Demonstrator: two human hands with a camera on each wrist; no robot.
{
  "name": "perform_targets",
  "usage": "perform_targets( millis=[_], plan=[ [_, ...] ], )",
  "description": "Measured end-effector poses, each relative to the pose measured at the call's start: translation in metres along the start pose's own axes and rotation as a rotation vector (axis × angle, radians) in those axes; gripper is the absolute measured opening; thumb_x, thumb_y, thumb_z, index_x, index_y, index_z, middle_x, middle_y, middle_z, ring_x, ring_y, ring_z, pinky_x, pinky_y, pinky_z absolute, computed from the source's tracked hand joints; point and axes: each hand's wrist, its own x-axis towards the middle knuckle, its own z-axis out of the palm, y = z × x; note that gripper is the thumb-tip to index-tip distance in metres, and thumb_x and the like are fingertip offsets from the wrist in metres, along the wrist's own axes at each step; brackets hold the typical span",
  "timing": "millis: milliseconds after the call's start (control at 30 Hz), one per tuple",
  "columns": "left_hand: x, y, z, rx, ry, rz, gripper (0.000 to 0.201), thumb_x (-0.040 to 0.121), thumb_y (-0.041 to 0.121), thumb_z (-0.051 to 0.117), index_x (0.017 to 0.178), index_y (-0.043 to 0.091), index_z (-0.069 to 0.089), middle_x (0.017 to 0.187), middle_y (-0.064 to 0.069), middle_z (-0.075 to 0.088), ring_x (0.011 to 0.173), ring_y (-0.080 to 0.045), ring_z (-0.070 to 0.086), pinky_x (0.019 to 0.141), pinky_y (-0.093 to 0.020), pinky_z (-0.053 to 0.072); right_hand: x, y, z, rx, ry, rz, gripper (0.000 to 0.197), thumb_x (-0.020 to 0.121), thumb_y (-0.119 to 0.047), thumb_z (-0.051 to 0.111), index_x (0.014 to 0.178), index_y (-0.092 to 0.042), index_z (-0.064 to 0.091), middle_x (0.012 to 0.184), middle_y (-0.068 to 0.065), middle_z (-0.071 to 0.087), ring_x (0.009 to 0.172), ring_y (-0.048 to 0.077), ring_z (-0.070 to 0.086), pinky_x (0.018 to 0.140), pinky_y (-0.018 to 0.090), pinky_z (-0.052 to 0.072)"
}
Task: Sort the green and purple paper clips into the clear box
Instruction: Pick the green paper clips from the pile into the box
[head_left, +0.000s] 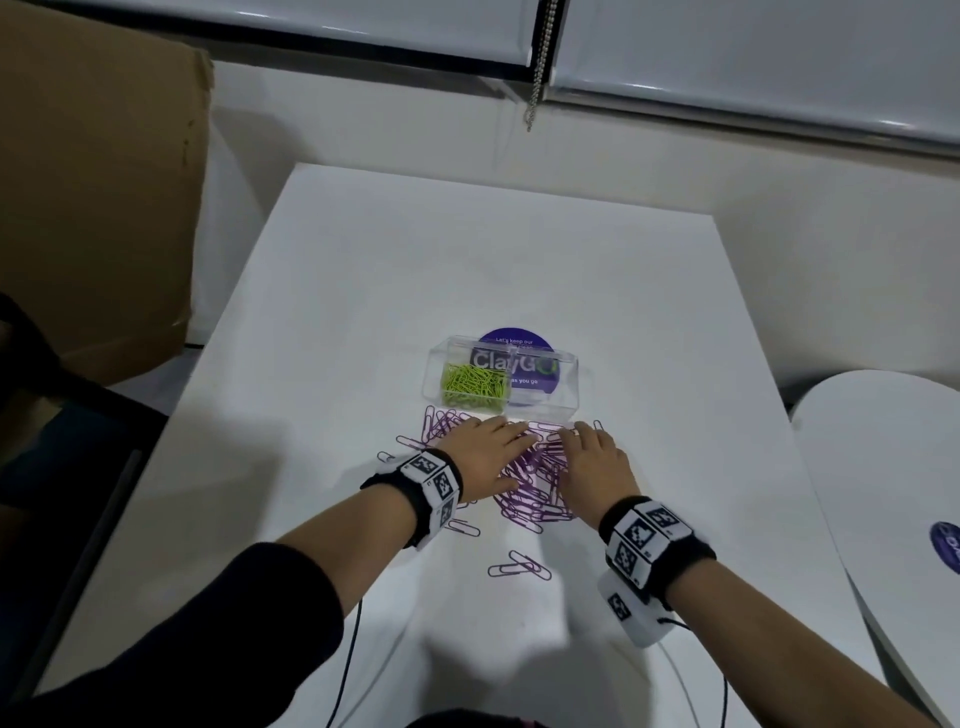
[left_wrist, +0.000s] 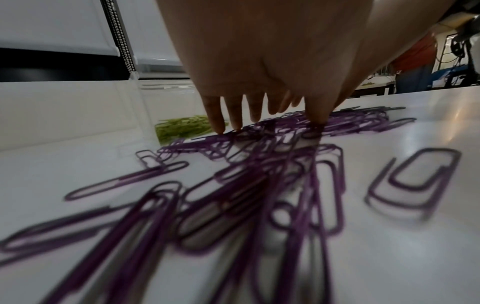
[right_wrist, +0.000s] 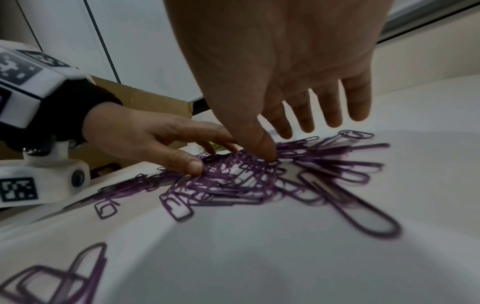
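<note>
A clear box (head_left: 563, 382) stands mid-table, its left compartment holding green paper clips (head_left: 472, 385); the right compartment looks empty. Just in front of it lies a pile of purple paper clips (head_left: 535, 493). My left hand (head_left: 485, 452) rests on the pile's left side with fingers straight, fingertips and thumb touching purple clips (left_wrist: 259, 148). My right hand (head_left: 592, 457) lies spread on the right side, its thumb (right_wrist: 265, 148) pressing into the purple clips (right_wrist: 233, 176). Neither hand holds a clip. The green clips (left_wrist: 182, 127) show behind the left fingers.
A few purple clips (head_left: 519, 566) lie loose nearer me. A cardboard box (head_left: 93, 182) stands at the left, a round white table (head_left: 883, 467) at the right. A purple round sticker (head_left: 511, 335) lies under the clear box. Cables (head_left: 353, 649) run off the front edge.
</note>
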Motion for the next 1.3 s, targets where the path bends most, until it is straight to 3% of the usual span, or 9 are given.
perform_targets(
  millis=[133,200,300,400,567,733,900,1167,1300],
  plan=[
    [0.004,0.003,-0.005,0.024,0.067,0.026,0.060,0.093,0.044,0.043,0.143,0.014,0.028,0.148,-0.007,0.034,0.132,-0.025,0.035,0.108,-0.040,0.030,-0.007,0.003,0.002,0.069,-0.020,-0.089,0.047,0.089,-0.012,0.043,0.136,-0.011,0.039,0.137,0.011,0.043,0.122,0.032,0.040,0.098,0.037,0.041],
    [0.003,0.003,-0.006,0.011,0.061,0.043,0.064,0.092,0.045,0.046,0.145,0.015,0.025,0.148,-0.006,0.032,0.133,-0.024,0.033,0.110,-0.039,0.029,-0.008,0.007,-0.001,0.061,0.015,-0.090,0.049,0.089,-0.021,0.047,0.137,-0.013,0.039,0.139,0.010,0.044,0.125,0.031,0.040,0.099,0.037,0.038],
    [0.005,0.004,-0.008,-0.004,0.016,0.050,0.074,0.089,0.043,0.052,0.148,0.015,0.017,0.153,-0.005,0.025,0.138,-0.024,0.028,0.113,-0.039,0.027,-0.005,0.012,-0.005,0.035,-0.040,-0.002,0.069,0.086,-0.042,0.053,0.143,-0.015,0.025,0.152,0.009,0.024,0.139,0.029,0.024,0.110,0.041,0.027],
    [0.008,0.004,-0.009,-0.029,0.038,0.049,0.067,0.089,0.041,0.054,0.144,0.013,0.028,0.147,-0.006,0.033,0.132,-0.024,0.035,0.107,-0.038,0.034,-0.001,0.012,-0.008,0.081,-0.147,0.050,0.085,0.082,-0.053,0.055,0.146,-0.015,0.014,0.156,0.010,0.012,0.143,0.030,0.015,0.114,0.044,0.024],
    [0.006,0.003,-0.008,-0.041,0.022,0.062,0.066,0.086,0.038,0.059,0.141,0.013,0.033,0.139,-0.006,0.039,0.125,-0.024,0.040,0.102,-0.038,0.040,-0.003,0.000,-0.002,0.151,-0.129,-0.053,0.087,0.080,-0.042,0.065,0.146,-0.011,0.017,0.148,0.010,0.029,0.133,0.030,0.030,0.109,0.037,0.032],
    [0.006,-0.001,-0.005,-0.073,0.018,-0.012,0.051,0.090,0.027,0.056,0.135,0.010,0.041,0.132,-0.011,0.045,0.121,-0.027,0.043,0.101,-0.037,0.038,0.003,-0.009,-0.001,0.186,-0.115,-0.036,0.084,0.080,-0.032,0.068,0.145,-0.010,0.019,0.144,0.013,0.030,0.129,0.031,0.034,0.106,0.039,0.037],
    [0.011,0.002,-0.002,-0.166,-0.004,-0.072,0.036,0.090,0.020,0.054,0.124,0.008,0.049,0.123,-0.013,0.050,0.115,-0.029,0.047,0.097,-0.038,0.039,0.012,-0.013,-0.003,0.223,-0.144,-0.011,0.056,0.080,-0.021,0.067,0.129,-0.008,0.043,0.130,0.015,0.041,0.119,0.032,0.043,0.100,0.039,0.041],
    [0.011,0.011,-0.005,-0.212,0.046,-0.079,0.040,0.088,0.026,0.055,0.121,0.005,0.049,0.118,-0.015,0.051,0.110,-0.029,0.049,0.092,-0.039,0.043,0.016,-0.011,-0.003,0.292,-0.165,0.008,0.044,0.081,-0.013,0.064,0.122,-0.006,0.049,0.123,0.017,0.047,0.112,0.034,0.049,0.095,0.035,0.040],
    [0.015,0.014,-0.007,-0.215,0.009,-0.113,0.032,0.090,0.020,0.053,0.118,0.004,0.051,0.118,-0.016,0.052,0.110,-0.031,0.050,0.091,-0.039,0.042,0.015,-0.007,-0.007,0.271,-0.199,0.019,0.034,0.083,-0.012,0.061,0.114,-0.003,0.052,0.116,0.018,0.056,0.107,0.033,0.054,0.088,0.036,0.042]
  ],
)
